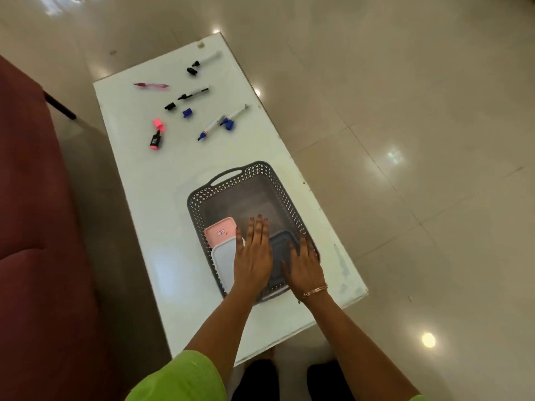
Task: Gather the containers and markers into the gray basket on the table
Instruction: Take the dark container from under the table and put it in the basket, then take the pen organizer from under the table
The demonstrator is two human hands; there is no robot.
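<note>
The gray basket (283, 186) stands on the white table (150, 215) near its front end. Inside it lie a pink container (218, 231), a white container (224, 261) and a dark blue container (279, 253). My left hand (253, 257) rests flat, fingers spread, over the white and blue containers. My right hand (304, 266) lies flat on the blue container by the basket's right wall. Markers and loose caps are scattered at the table's far end: a pink highlighter (155, 139), a pink pen (152, 85), black markers (194, 94) (207, 59) and blue markers (210, 129) (236, 115).
A dark red sofa (34, 227) runs along the left of the table. Shiny tiled floor (405, 140) surrounds the table on the right and far side. Loose caps, a pink one (159, 123), a blue one (187, 112) and black ones (170, 106), lie among the markers.
</note>
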